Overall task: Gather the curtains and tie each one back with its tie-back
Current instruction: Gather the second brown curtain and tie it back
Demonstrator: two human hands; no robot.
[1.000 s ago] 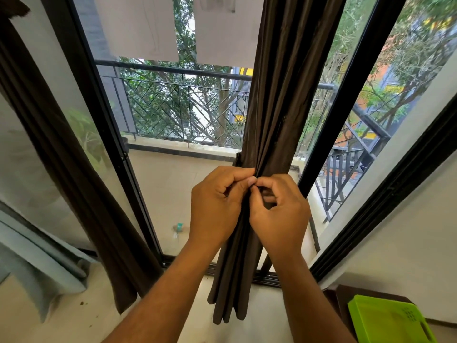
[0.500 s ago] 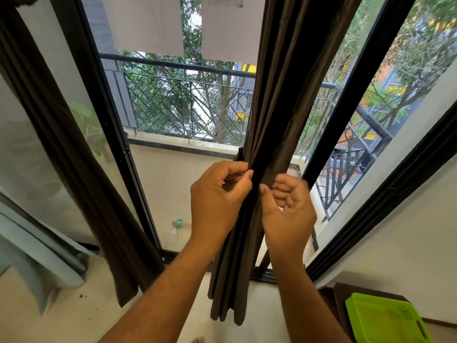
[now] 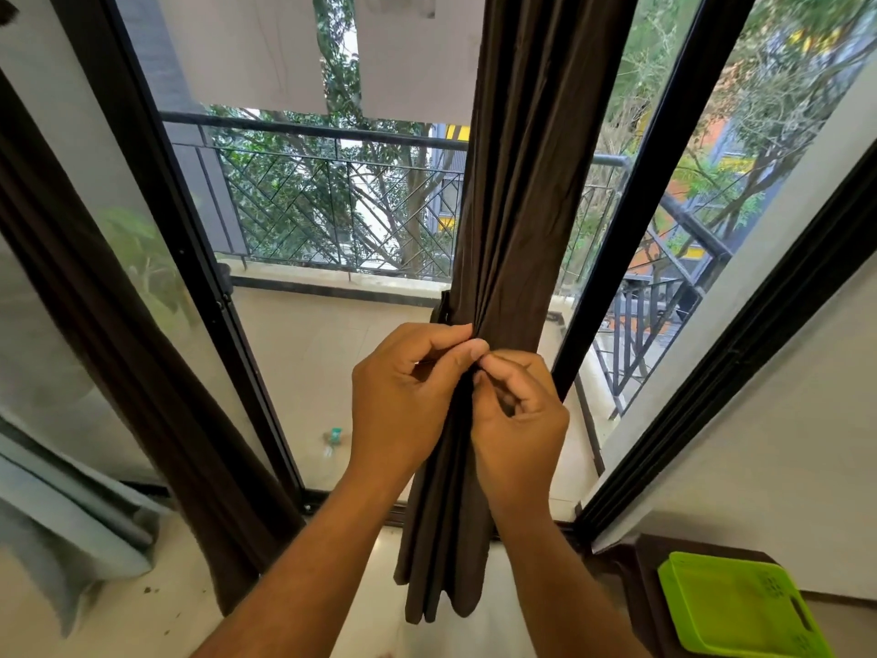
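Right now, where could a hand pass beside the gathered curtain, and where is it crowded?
Open gap left of the gathered curtain, up to the black door frame; a narrower gap on its right, before the black post. Bare floor lies between the left curtain and the gathered one's hem. Crowded where left hand and right hand pinch the folds.

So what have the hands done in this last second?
The right hand drew a little away from the left hand, then came back; their fingertips now pinch together again at the gathered dark brown curtain. The other brown curtain hangs as before.
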